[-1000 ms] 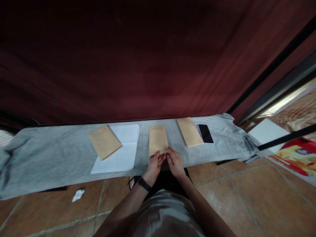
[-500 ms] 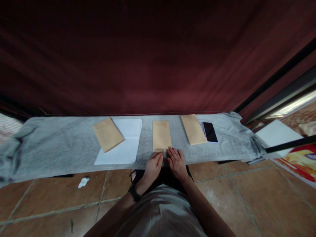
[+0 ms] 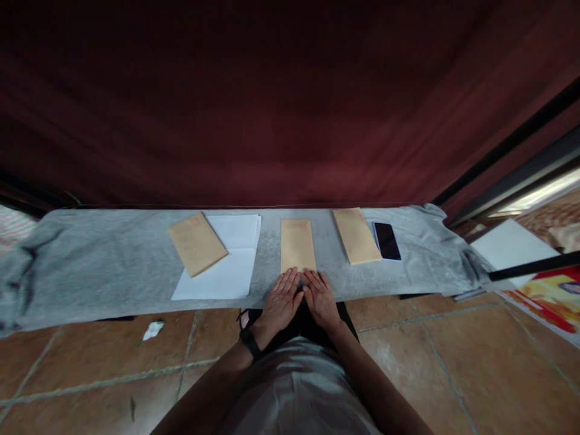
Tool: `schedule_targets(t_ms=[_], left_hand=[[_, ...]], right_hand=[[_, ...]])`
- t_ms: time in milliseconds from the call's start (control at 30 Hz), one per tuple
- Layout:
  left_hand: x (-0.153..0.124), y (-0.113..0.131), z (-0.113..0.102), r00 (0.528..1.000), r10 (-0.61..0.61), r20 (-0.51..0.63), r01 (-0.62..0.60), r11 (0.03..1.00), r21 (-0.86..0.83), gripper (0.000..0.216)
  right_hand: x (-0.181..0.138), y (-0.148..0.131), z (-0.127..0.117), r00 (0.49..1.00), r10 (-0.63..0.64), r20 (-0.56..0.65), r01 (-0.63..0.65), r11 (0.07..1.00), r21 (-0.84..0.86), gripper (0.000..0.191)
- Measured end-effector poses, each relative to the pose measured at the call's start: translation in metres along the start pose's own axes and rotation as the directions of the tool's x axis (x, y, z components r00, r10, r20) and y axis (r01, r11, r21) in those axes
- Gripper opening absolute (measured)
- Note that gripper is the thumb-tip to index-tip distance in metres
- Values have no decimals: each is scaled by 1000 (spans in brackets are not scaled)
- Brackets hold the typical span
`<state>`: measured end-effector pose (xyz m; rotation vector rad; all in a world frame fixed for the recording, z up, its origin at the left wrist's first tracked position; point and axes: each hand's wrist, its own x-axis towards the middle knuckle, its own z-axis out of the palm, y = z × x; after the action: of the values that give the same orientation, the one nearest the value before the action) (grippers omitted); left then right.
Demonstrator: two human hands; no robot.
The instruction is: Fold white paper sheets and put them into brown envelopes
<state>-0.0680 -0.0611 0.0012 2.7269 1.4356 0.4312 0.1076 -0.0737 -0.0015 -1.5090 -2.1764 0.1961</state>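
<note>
A tan envelope (image 3: pixel 297 243) lies lengthwise in the middle of a grey cloth (image 3: pixel 109 266). My left hand (image 3: pixel 281 300) rests flat with fingers stretched out, its fingertips on the envelope's near edge. My right hand (image 3: pixel 319 296) lies flat beside it, fingers spread, touching the same near edge. Neither hand holds anything. A black band sits on my left wrist.
Another tan envelope (image 3: pixel 196 243) lies on white paper sheets (image 3: pixel 226 266) to the left. A third envelope (image 3: pixel 356 235) and a black phone (image 3: pixel 387 240) lie to the right. A crumpled white scrap (image 3: pixel 153 330) is on the tiled floor. A dark red curtain hangs behind.
Both hands went from pinching the envelope's near end to lying flat and open on it. The view shifted slightly.
</note>
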Motion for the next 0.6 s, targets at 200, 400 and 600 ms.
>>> schedule_targets(t_ms=[200,400,600], left_hand=[[1,1,-1,999,1,33,-2,1000,16,57],[3,6,-1,999,-32,15,32,999,27,58],[-3,5,0,997,-81,-15,82,995,50,63]], right_hand=[[0,-5,0,1000,-4,31,5,999,-39,47],[-2,-9,7,999,35,0,-34,992,-120,47],[-7,-4,7,997,57,-49,-64,984,-164,47]])
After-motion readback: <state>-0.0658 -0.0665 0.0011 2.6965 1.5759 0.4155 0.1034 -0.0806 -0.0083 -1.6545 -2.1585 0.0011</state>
